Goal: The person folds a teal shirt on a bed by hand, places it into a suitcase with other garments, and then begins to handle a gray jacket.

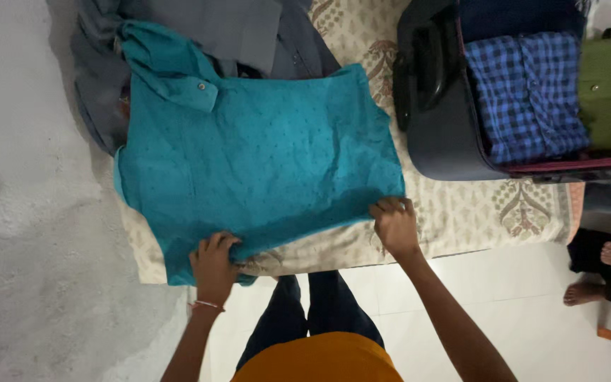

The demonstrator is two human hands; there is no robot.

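White tiled floor (532, 332), perhaps a patterned bedcover (461, 212).

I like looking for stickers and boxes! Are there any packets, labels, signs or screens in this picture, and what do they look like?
No packets, labels, signs or screens show here.
The nearest to a container is the open suitcase: dark, rounded, at the upper right on the patterned sheet, with folded clothes inside.
Both hands, left hand and right hand, grip the near edge of the teal shirt.

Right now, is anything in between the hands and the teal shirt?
No. Both hands already grip the teal shirt at its near edge: the left hand at one corner, the right hand at the other. The shirt lies on top of the patterned cloth and partly over grey clothes.
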